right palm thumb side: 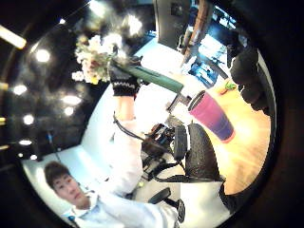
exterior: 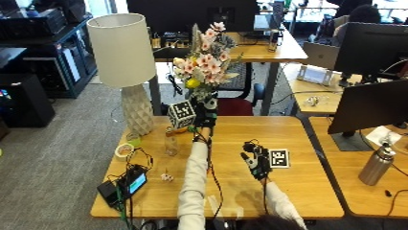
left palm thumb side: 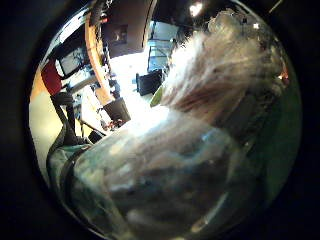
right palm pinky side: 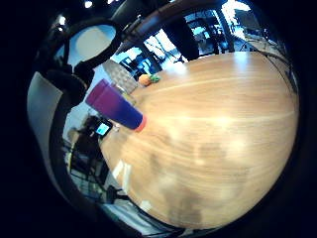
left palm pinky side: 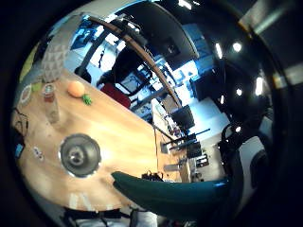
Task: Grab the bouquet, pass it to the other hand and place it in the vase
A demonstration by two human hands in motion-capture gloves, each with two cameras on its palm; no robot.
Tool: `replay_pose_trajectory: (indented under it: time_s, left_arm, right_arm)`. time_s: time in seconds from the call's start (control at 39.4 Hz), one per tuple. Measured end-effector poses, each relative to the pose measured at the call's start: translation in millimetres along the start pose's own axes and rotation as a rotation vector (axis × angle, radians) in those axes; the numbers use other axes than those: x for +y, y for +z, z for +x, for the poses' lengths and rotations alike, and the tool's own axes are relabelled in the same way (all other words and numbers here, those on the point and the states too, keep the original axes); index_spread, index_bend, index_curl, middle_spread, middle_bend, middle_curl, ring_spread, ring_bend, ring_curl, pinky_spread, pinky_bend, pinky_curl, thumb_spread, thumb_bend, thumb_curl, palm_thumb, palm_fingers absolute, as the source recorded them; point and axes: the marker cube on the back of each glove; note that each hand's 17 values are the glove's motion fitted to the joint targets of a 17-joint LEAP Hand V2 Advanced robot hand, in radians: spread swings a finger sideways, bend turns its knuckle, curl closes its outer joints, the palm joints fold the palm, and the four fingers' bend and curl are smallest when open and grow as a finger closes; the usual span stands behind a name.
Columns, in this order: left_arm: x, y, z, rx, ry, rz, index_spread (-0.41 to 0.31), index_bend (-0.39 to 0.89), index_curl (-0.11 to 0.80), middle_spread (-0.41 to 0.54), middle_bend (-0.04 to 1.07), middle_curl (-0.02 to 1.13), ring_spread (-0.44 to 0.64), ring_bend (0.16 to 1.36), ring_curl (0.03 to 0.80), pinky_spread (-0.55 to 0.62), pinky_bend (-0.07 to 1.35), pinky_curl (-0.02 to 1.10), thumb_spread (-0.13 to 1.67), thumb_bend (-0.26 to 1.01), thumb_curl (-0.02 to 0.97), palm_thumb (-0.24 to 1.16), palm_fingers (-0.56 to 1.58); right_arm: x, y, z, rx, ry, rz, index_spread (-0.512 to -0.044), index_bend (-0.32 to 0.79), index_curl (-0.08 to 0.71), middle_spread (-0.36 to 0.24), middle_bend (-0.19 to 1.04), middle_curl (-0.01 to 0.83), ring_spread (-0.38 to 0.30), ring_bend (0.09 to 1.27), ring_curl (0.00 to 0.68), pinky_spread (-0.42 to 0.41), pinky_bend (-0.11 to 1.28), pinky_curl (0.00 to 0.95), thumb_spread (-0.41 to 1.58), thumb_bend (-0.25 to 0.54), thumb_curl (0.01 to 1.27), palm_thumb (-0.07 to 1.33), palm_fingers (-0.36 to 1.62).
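My left hand (exterior: 205, 115) is raised above the back of the wooden table (exterior: 300, 187) and grips the bouquet (exterior: 205, 55) by its green-wrapped stems, holding it upright. Its pink and cream flowers stand high over the table. The right thumb side palm view shows the same grip, with the left hand (right palm thumb side: 122, 81) round the stems (right palm thumb side: 154, 75). The bouquet (left palm thumb side: 210, 95) fills the left thumb side palm view. My right hand (exterior: 256, 160) hovers over the table with relaxed fingers and holds nothing. A tall tapered vase (right palm pinky side: 116, 106) stands on the table; the left arm hides it in the outside view.
A lamp (exterior: 122, 48) with a white shade stands at the table's back left. Near it are a small glass bottle (exterior: 170, 143), a tape roll (exterior: 124, 150) and a device with a screen (exterior: 130, 184) and cables. A monitor (exterior: 369, 105) and a metal bottle (exterior: 376, 165) are on the right-hand desk.
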Motion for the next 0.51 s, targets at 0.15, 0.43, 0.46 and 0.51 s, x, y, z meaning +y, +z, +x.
replay_pose_trajectory:
  time_s: [0.15, 0.43, 0.46, 0.51]
  left_arm:
    - [-23.6, -14.9, -14.7, -0.038, 0.006, 0.059, -0.378, 0.56, 0.575, -0.355, 0.76, 0.55, -0.40, 0.78, 0.492, -0.41, 0.60, 0.46, 0.19, -0.02, 0.699, 0.88, 1.43]
    - [-27.2, -31.5, -88.9, -0.067, -0.086, 0.012, -0.375, 0.56, 0.589, -0.355, 0.77, 0.55, -0.40, 0.78, 0.491, -0.42, 0.60, 0.45, 0.18, -0.03, 0.732, 0.87, 1.41]
    - [-21.8, -33.7, -100.6, -0.086, -0.097, -0.046, -0.376, 0.56, 0.589, -0.354, 0.77, 0.55, -0.40, 0.77, 0.489, -0.42, 0.60, 0.45, 0.18, -0.03, 0.733, 0.86, 1.40]
    - [-3.8, -41.3, -126.1, -0.110, -0.108, -0.208, -0.234, 0.07, 0.449, -0.305, 0.62, 0.50, -0.34, 0.76, 0.477, -0.33, 0.58, 0.44, 0.45, -0.26, 0.617, 0.44, 0.58]
  right_arm:
    - [7.6, -9.6, 7.1, -0.001, 0.097, -0.010, -0.209, 0.10, 0.359, -0.074, 0.49, 0.490, -0.136, 0.69, 0.428, -0.155, 0.53, 0.389, 0.97, -0.018, 0.54, 0.73, 1.11]
    - [6.6, -12.8, 13.1, -0.101, -0.025, -0.008, -0.201, 0.10, 0.327, -0.062, 0.47, 0.484, -0.134, 0.66, 0.424, -0.138, 0.48, 0.373, 1.01, -0.022, 0.52, 0.74, 1.14]
    - [7.0, -12.6, 9.1, -0.151, -0.040, -0.008, -0.200, 0.10, 0.324, -0.062, 0.47, 0.483, -0.134, 0.65, 0.425, -0.138, 0.47, 0.372, 1.01, -0.022, 0.51, 0.74, 1.14]
    - [8.7, -15.4, 12.8, -0.150, -0.039, -0.009, -0.200, 0.10, 0.320, -0.061, 0.46, 0.481, -0.135, 0.65, 0.426, -0.135, 0.47, 0.372, 1.02, -0.023, 0.51, 0.74, 1.15]
